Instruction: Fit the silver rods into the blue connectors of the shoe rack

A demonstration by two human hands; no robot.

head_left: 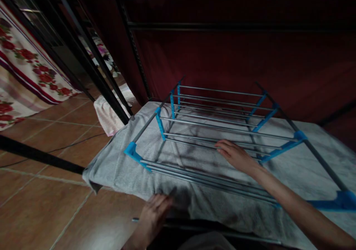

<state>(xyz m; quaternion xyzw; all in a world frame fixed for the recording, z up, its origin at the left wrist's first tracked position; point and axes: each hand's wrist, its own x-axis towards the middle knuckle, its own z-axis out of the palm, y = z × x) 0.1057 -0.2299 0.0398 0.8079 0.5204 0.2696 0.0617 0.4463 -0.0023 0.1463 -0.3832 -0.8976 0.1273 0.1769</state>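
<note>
A folded rack of grey metal rods with blue plastic joints [219, 131] lies flat on a grey towel-like cloth [116, 165] spread over a low surface. My right hand [236, 155] rests palm down on the rods near the rack's middle, fingers flat and together. My left hand [154, 209] grips the near edge of the grey cloth, just below the rack's front rods. A blue corner piece [130, 150] sits at the rack's near left, another blue joint [343, 200] at the near right.
Brown tiled floor [41, 202] spreads to the left, with a thin cable on it. Black metal bars [83, 61] slant up at the left. A pink-white cloth [108, 113] and a flowered fabric [30, 72] hang behind. A dark red wall [236, 53] is at the back.
</note>
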